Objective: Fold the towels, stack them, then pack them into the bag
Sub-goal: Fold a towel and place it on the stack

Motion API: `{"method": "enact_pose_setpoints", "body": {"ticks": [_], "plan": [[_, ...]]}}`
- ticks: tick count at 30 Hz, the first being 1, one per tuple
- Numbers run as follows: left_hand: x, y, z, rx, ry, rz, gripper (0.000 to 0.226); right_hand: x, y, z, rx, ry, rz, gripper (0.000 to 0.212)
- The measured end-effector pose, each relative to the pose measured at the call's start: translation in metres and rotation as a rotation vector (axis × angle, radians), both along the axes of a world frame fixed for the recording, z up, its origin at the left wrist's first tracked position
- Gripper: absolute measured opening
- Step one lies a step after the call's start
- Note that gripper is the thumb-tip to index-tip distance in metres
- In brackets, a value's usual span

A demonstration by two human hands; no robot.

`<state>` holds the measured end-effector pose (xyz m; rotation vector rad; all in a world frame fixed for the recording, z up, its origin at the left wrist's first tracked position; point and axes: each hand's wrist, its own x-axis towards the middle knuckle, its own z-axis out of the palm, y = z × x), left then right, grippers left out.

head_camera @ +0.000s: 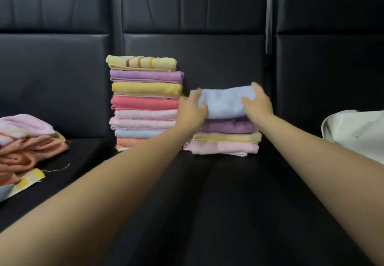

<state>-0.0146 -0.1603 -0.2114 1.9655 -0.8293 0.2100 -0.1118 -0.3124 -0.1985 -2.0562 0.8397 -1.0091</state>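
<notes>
Gripping the folded blue towel [225, 101] at both ends, the left hand [192, 113] and right hand [258, 104] set it squarely on the short stack [225, 141] — right of the tall stack [145, 103]. Unfolded towels [27, 141] wait far left; the white bag [355, 130], far right, shows no contents.

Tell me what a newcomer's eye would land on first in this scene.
First, both hands, left hand and right hand, gripping a folded light-blue towel on top of the short stack at centre. Just left of it rises the tall stack of coloured folded towels against the black sofa back. An unfolded pile lies at far left, and a white bag at the right edge.
</notes>
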Motion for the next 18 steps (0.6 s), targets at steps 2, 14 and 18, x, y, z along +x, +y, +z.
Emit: {"method": "enact_pose_setpoints", "body": {"ticks": [2,14,18], "plan": [[0.010,-0.013,-0.023,0.213,-0.036,0.026,0.030,0.013,-0.015,-0.033,-0.197,0.408,-0.039,0.044],[-0.017,0.070,0.007,0.214,0.036,-0.113,0.040,-0.031,0.104,-0.027,-0.454,0.168,0.000,0.027],[-0.025,0.168,0.017,0.124,0.162,-0.080,0.029,-0.027,0.181,-0.033,-0.201,0.179,0.302,0.025]]}}
